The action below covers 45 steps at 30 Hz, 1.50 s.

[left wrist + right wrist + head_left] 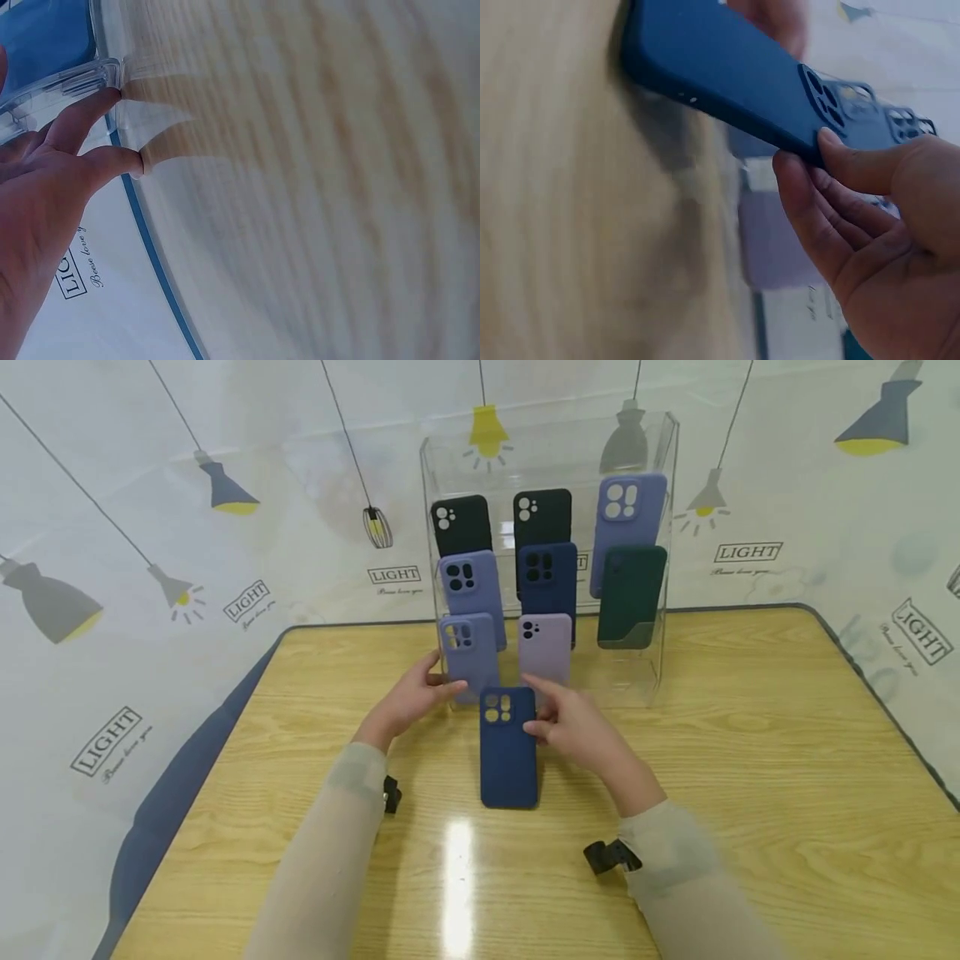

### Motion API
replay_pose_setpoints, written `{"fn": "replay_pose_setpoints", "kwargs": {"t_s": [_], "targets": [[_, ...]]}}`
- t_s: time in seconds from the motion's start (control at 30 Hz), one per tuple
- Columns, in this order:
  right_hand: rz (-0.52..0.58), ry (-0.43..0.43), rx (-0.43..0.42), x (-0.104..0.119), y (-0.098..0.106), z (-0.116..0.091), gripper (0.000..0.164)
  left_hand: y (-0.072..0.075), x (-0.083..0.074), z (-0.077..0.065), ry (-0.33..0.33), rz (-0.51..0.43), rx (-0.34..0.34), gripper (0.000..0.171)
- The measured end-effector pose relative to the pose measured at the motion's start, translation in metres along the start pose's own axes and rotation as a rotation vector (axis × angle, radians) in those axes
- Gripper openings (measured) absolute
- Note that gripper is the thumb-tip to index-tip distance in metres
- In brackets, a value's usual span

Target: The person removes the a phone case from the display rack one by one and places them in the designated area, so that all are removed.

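My right hand (581, 727) pinches a dark blue phone case (508, 768) by its upper right edge. In the right wrist view, the thumb lies by the camera cutouts of the case and the fingertips sit under its edge. The case leans back, its lower end close to the table. At the lower left corner of a clear display stand (622, 681), my left hand (408, 700) grips the side, thumb across the front. Beside that thumb is a lavender phone case (476, 656) in the bottom row. A pale lilac phone case (545, 647) stands right of it, behind my right index finger.
Higher on the stand are black phone cases (542, 518), another navy case (549, 585), more lavender cases (632, 518) and a dark green case (632, 593). The wooden table (765, 760) meets a lamp-patterned backdrop (330, 560) behind the stand.
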State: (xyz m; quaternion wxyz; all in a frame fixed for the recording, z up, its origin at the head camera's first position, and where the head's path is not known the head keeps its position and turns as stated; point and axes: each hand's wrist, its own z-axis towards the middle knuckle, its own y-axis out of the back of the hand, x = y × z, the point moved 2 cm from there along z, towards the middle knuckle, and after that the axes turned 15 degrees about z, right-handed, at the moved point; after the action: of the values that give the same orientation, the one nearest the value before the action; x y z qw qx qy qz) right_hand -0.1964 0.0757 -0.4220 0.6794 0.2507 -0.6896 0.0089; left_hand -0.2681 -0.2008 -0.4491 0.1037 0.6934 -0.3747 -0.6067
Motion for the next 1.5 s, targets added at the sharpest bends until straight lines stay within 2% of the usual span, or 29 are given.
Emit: {"fn": "replay_pose_setpoints", "kwargs": {"t_s": [0.13, 0.3, 0.5, 0.67, 1.0, 1.27, 1.5], "targets": [[0.027, -0.111, 0.046, -0.011, -0.027, 0.014, 0.069, 0.0, 0.002, 0.0, 0.01, 0.012, -0.018, 0.092], [0.02, -0.184, 0.067, -0.014, -0.05, 0.021, 0.068, -0.001, 0.003, 0.002, 0.022, 0.017, -0.027, 0.094], [0.035, -0.202, 0.098, -0.006, -0.071, 0.026, 0.068, 0.0, 0.004, 0.003, 0.022, 0.008, -0.024, 0.093], [0.035, -0.208, 0.08, -0.001, -0.084, 0.034, 0.068, 0.0, 0.003, 0.003, 0.017, 0.004, -0.026, 0.092], [-0.016, -0.23, 0.1, 0.005, -0.092, 0.046, 0.07, 0.001, 0.005, 0.005, 0.011, -0.023, -0.028, 0.091], [-0.02, -0.258, 0.08, 0.001, -0.089, 0.048, 0.068, -0.001, 0.003, 0.003, 0.031, -0.008, -0.016, 0.093], [-0.03, -0.266, 0.092, 0.0, -0.087, 0.052, 0.066, -0.001, -0.001, 0.001, 0.019, -0.013, -0.015, 0.092]]}}
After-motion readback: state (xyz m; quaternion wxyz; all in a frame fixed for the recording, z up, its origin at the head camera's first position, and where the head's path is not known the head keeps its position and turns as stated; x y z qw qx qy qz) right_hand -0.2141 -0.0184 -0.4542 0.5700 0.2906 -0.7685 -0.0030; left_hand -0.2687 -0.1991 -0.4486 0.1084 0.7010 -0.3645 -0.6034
